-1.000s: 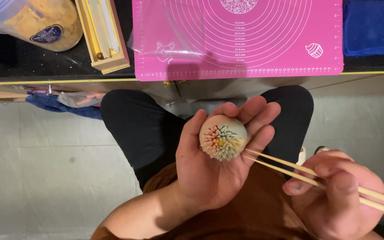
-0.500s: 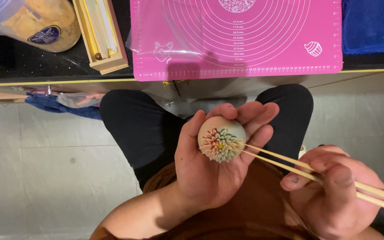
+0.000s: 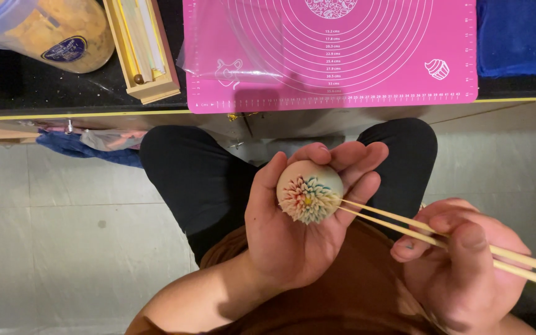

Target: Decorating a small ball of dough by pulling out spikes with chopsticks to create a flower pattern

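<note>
The left hand point(image 3: 293, 229) cups a pale dough ball point(image 3: 310, 191) in its palm, fingers curled round the far side, held above the lap and well clear of the worktop point(image 3: 63, 87). The ball carries a flower pattern of small pinched petals, streaked red, blue and green around a yellow dot. The right hand point(image 3: 460, 267) is clenched on a pair of wooden chopsticks point(image 3: 417, 228), thumb pressed over them, and their tips touch the ball's right edge beside the petals.

Compared with a second ago, the ball sits a little more turned in the palm, so the petalled face shows more fully to the camera, and the chopstick tips have stayed at the same rim of the pattern. That reads as the ball being rotated in small steps while petals are pinched one after another; the outer ring looks unfinished on the plain upper side.

On the worktop lie a pink silicone baking mat point(image 3: 342, 56), a wooden tool box point(image 3: 142, 46), a plastic jar point(image 3: 51, 31) and a blue cloth point(image 3: 519, 34).
</note>
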